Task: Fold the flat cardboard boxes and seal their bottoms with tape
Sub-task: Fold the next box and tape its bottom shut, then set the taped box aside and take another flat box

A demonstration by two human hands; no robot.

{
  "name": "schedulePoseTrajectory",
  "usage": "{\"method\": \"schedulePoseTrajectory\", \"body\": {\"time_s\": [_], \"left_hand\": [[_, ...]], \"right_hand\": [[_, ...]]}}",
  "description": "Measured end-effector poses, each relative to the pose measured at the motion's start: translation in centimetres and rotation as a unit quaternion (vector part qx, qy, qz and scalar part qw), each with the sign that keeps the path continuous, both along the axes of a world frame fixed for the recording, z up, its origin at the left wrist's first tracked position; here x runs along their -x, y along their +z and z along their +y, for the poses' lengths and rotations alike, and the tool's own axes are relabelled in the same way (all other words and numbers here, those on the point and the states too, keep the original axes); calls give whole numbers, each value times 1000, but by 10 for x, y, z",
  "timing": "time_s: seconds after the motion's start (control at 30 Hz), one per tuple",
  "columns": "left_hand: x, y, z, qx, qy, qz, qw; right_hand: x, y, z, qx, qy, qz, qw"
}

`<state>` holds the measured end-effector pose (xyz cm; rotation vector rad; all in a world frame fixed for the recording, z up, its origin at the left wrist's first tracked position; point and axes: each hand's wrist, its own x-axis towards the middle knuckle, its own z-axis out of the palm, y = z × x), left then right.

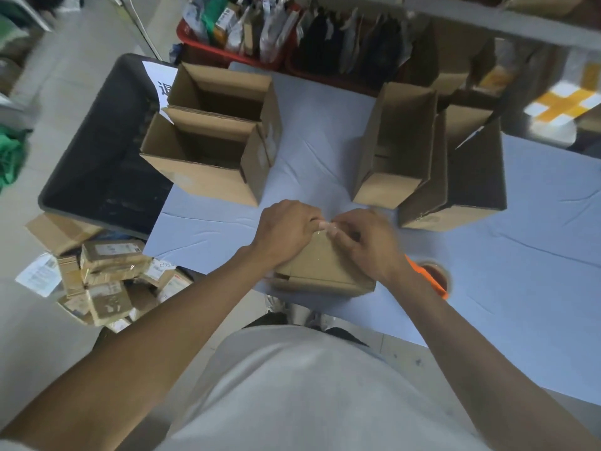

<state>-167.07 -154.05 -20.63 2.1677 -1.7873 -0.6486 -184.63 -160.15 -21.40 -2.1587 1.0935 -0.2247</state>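
Taping the bottom of a box at the near table edge.

Both hands, left hand (287, 227) and right hand (364, 240), pinch clear tape (325, 226) at the far edge of the upturned box (320, 268), probably pressing its end down over the seam; each grip is curled tight.

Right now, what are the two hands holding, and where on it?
Both hands, left hand and right hand, pinch clear tape at the far top edge of the small cardboard box.
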Motion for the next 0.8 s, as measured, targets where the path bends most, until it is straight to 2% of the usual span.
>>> {"method": "schedulePoseTrajectory", "body": {"time_s": [0.07, 0.17, 0.23, 0.3, 0.33, 0.37, 0.43, 0.47, 0.53, 0.57, 0.6, 0.63, 0.7, 0.8], "left_hand": [[-1, 2, -4, -17, -26, -7, 999], [-5, 3, -3, 8, -47, 42, 998], [-11, 1, 10, 80, 14, 87, 993], [-22, -3, 31, 142, 129, 120, 974], [-29, -8, 44, 145, 189, 141, 961], [-33, -16, 56, 125, 249, 172, 945], [-40, -30, 76, 27, 323, 256, 911], [-43, -36, 84, -9, 319, 330, 888], [-50, -45, 100, -25, 287, 491, 822], [-56, -45, 108, -17, 276, 522, 806], [-64, -45, 118, -3, 267, 521, 811], [-74, -44, 130, 9, 256, 496, 829], [-100, -42, 152, 27, 230, 433, 871], [-143, -40, 175, 28, 191, 394, 899]], "right_hand": [[3, 8, 6, 73, 110, 81, 988], [6, 13, 23, 126, 169, 169, 963], [10, 11, 27, 159, 147, 161, 963], [13, 13, 24, 157, 88, 131, 975], [16, 13, 24, 145, 43, 107, 983], [19, 12, 25, 115, -11, 70, 991], [22, 8, 32, -16, -124, -46, 991], [22, 3, 40, -93, -159, -111, 977], [14, -7, 64, -199, -188, -198, 941], [7, -15, 76, -233, -195, -221, 927], [-2, -24, 89, -253, -201, -233, 917], [-12, -31, 102, -255, -210, -231, 915], [-36, -42, 122, -221, -228, -203, 926], [-74, -41, 137, -173, -172, -179, 953]]}}
